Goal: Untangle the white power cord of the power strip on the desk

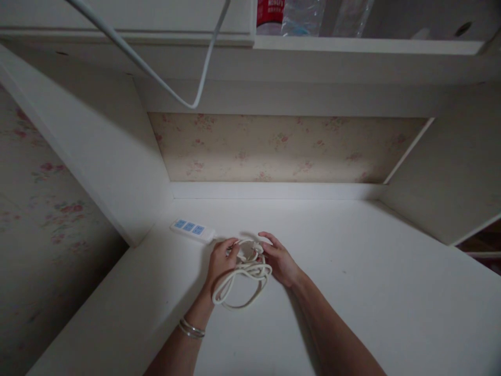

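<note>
A white power strip (190, 230) with three blue socket faces lies at the left of the white desktop. Its white cord (245, 305) is gathered in loops between my two hands. My left hand (223, 263) grips the left side of the bundle, thumb and fingers curled round the cord. On the other side, my right hand (279, 261) holds the bundle's right edge near what looks like the plug (257, 247); its index finger is raised off the cord. One large loop hangs toward me below the hands.
Above the desk runs a white shelf (364, 46) holding a red package (270, 13) and clear plastic wrapping (303, 18). A thin white bent rod or cable (193, 104) hangs down in front at upper left. Side panels (90, 141) bound the desk, with floral wallpaper (282, 146) behind.
</note>
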The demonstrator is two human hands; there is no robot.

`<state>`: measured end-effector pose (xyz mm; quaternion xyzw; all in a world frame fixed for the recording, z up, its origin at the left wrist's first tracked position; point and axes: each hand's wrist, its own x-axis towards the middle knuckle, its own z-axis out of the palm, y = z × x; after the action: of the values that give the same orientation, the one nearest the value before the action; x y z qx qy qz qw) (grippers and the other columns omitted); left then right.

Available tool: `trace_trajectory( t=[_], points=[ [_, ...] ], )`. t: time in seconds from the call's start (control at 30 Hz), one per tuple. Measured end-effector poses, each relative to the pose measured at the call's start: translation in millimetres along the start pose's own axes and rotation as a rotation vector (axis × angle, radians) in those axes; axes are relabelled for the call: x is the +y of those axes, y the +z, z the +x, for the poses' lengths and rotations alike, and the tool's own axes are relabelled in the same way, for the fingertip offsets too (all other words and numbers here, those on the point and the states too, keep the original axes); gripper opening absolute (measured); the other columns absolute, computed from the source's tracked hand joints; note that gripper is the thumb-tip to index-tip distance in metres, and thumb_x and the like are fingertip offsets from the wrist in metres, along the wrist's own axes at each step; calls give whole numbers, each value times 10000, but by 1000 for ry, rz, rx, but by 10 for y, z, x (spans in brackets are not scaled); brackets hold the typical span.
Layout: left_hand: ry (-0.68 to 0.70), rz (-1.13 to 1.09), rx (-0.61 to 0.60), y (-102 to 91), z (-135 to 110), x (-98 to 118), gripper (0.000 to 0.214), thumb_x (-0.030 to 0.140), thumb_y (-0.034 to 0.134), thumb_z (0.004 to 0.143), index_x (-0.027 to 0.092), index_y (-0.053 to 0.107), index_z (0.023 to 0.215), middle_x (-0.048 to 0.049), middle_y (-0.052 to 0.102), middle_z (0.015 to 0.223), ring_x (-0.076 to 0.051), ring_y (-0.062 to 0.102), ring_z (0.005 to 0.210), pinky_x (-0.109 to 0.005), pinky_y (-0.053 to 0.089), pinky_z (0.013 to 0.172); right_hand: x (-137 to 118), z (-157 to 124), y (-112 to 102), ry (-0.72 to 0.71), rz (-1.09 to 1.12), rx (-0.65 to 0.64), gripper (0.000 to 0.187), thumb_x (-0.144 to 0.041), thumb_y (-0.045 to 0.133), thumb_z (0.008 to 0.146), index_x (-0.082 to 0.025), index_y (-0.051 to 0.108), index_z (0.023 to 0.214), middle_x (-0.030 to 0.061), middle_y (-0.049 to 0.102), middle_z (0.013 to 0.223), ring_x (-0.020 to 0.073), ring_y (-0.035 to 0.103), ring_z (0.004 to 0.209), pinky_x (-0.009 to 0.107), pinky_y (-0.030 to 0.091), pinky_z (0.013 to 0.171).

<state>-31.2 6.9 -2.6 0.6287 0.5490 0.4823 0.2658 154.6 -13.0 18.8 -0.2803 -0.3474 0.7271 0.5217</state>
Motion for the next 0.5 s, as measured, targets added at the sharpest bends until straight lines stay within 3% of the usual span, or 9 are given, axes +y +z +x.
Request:
trace_trajectory(
  t=[0.1, 0.3, 0.5],
  points=[
    [0, 13, 16, 10, -1, -25, 240, 290, 540, 833, 188, 704, 976, -73, 706, 996, -208, 625, 949, -327, 485, 833, 12, 1, 6, -10, 33, 10, 481, -267, 829, 644, -284, 603, 1069, -34, 643, 784, 113, 553, 616, 250, 416, 586],
    [32, 43, 43, -16, -2, 7, 236, 286, 526, 835, 193, 706, 957, -71, 707, 970, -213, 626, 928, -336, 484, 829, 46, 10, 39, -2, -8, 51, 464, -280, 850, 600, -214, 669, 1022, 4, 669, 878, 114, 584, 641, 253, 439, 588],
    [-62, 1, 33, -34, -11, 50, 266, 235, 531, 792, 181, 692, 996, -76, 714, 953, -209, 651, 860, -331, 501, 786, 78, 29, 40, -29, -81, 154, 474, -360, 832, 620, -183, 696, 1038, 43, 699, 873, 126, 593, 622, 283, 453, 611]
  ],
)
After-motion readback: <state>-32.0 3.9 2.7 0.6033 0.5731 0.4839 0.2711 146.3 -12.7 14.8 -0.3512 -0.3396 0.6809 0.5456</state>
